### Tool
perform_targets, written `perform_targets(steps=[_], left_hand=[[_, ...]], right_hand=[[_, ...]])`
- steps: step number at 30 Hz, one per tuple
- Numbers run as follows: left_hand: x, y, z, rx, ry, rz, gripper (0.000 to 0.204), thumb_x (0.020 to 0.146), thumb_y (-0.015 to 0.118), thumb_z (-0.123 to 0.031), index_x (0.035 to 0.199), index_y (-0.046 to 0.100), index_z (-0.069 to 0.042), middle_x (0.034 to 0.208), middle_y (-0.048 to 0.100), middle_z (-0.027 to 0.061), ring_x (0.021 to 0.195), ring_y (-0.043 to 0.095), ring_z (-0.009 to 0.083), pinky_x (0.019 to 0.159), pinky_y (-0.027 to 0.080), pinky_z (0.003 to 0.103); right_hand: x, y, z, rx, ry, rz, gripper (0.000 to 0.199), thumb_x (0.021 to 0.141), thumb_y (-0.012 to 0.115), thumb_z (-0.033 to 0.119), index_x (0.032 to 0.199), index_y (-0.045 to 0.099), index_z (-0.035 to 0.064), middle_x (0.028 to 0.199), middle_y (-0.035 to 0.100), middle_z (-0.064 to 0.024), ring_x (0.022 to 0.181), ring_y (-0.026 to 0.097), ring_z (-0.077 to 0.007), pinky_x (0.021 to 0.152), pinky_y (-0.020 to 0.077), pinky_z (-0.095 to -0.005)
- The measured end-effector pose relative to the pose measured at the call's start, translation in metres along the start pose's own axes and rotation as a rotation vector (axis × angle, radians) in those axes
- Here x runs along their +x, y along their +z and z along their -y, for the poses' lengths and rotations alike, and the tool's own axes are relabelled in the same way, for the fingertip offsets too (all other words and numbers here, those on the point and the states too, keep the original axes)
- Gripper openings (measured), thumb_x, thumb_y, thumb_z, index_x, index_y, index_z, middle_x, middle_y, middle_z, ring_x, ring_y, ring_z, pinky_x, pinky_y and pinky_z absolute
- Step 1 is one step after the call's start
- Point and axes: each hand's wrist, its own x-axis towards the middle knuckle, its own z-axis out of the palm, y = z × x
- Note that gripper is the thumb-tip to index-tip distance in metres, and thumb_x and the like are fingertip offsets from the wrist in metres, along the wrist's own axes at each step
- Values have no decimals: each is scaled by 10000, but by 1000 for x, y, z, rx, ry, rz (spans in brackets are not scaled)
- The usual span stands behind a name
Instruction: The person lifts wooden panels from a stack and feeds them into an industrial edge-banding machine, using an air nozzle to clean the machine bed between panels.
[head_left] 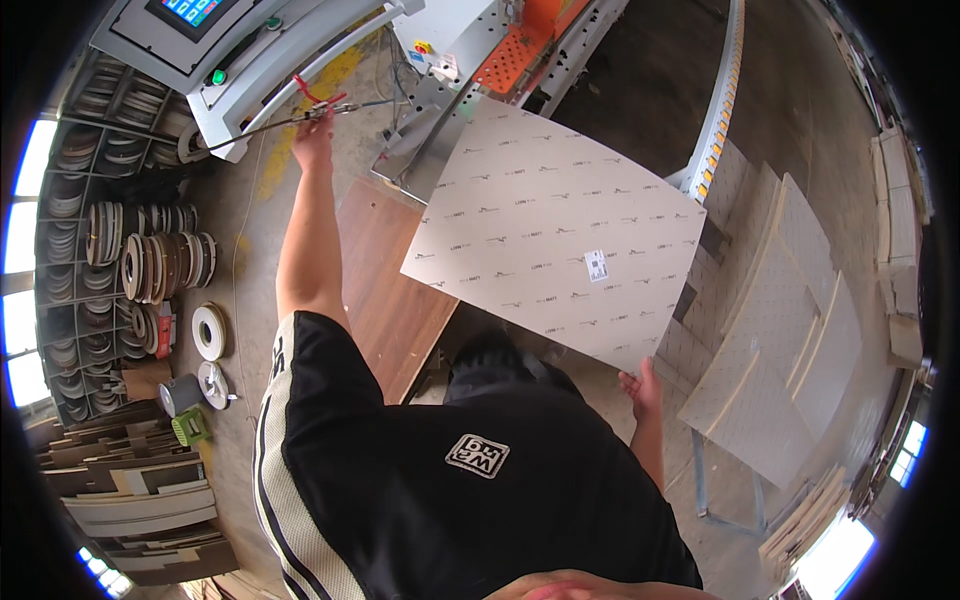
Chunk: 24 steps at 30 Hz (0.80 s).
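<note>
A large pale panel (550, 228) with a repeating print and a white label (596, 265) lies at a slant across the machine's bed in front of me. My right hand (645, 392) is at its near right corner, the thumb at the edge and the fingers curled just below it. My left arm is stretched far forward to the left. At its end my left hand (314, 142) has its fingers closed around a thin metal tool with red parts (322, 102), whose exact kind is too small to make out. A dark thin line runs through that spot.
A grey control console (215, 70) stands far left, beside the machine's orange plate (515, 60). A brown wooden board (385, 270) lies under the panel's left side. More panels (790, 330) are stacked at right. Edge-band rolls (165, 265) fill the left rack.
</note>
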Motion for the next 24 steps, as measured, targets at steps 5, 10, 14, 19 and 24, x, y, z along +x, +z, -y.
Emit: perform_targets(steps=[5, 10, 14, 19, 24], left_hand=[[-27, -60, -57, -27, 480, -139, 170, 995, 688, -204, 1040, 609, -60, 961, 697, 34, 907, 627, 115, 818, 495, 279], [-129, -93, -191, 26, 505, 101, 232, 1069, 534, -185, 1248, 477, -49, 970, 721, 100, 952, 696, 212, 732, 545, 339], [-195, -115, -191, 1238, 356, 404, 342, 1031, 574, -372, 1235, 522, -102, 965, 721, 182, 933, 706, 369, 784, 540, 455], [-252, -178, -164, 1443, 206, 703, 451, 973, 608, -520, 1009, 591, -70, 827, 697, 168, 755, 687, 363, 660, 511, 460], [-288, -231, -169, 1062, -413, 715, 373, 990, 655, -418, 981, 601, -49, 579, 484, 8, 463, 444, 115, 440, 360, 330]], right_hand=[[-5, 2, 15, -22, 46, 43, 512, 1021, 572, 498, 1264, 617, 50, 1070, 724, -64, 867, 719, -174, 701, 550, -286], [-6, -3, 22, -38, -14, 115, 476, 1033, 568, 449, 1252, 622, 30, 1076, 720, -70, 862, 717, -180, 701, 550, -282], [1, -7, 25, -71, -92, 205, 466, 1039, 562, 419, 1257, 616, 10, 1076, 719, -74, 847, 714, -178, 695, 552, -280], [1, -10, 28, -84, -117, 254, 431, 1038, 579, 380, 1253, 603, 8, 1077, 706, -68, 817, 717, -174, 673, 554, -276], [2, -5, 28, -123, -132, 260, 352, 1040, 591, 341, 1264, 595, 70, 1056, 692, -49, 788, 710, -168, 669, 566, -288]])
